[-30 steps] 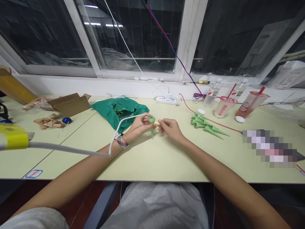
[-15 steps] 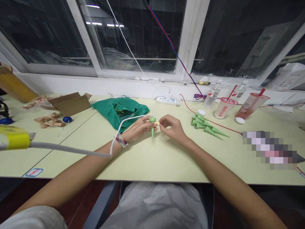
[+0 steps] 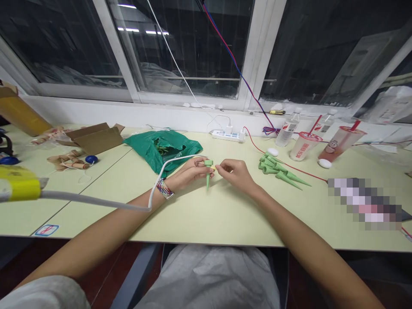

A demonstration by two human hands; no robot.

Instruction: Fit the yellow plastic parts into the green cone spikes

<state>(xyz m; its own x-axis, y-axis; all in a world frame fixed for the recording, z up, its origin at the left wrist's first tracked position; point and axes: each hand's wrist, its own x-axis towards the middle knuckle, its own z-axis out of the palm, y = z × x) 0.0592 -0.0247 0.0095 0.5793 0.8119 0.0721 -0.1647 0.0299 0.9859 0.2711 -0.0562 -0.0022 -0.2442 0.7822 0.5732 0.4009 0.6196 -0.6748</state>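
Observation:
My left hand (image 3: 192, 173) is closed, its fingertips gripping a green plant watering spike (image 3: 208, 177) with the round cap up and the tapered point down. A small yellow piece (image 3: 213, 168) shows at the side of the spike, below the cap. My right hand (image 3: 236, 174) pinches at the outer end of this yellow piece with thumb and forefinger. Whether the piece sits fully in the spike, I cannot tell. Right of my hands, several more green spikes (image 3: 280, 169) lie in a pile on the table (image 3: 206, 219).
A green plastic bag (image 3: 144, 148) lies behind my left hand. A grey cable (image 3: 106, 200) crosses over my left forearm. At the back stand a power strip (image 3: 227, 135), a water bottle (image 3: 287, 128) and a drink cup (image 3: 304, 146). A cardboard box (image 3: 96, 139) is at left.
Both hands stay close together at the spike. The spike has shifted slightly right and down, and my right fingers have closed up a little at the yellow piece.

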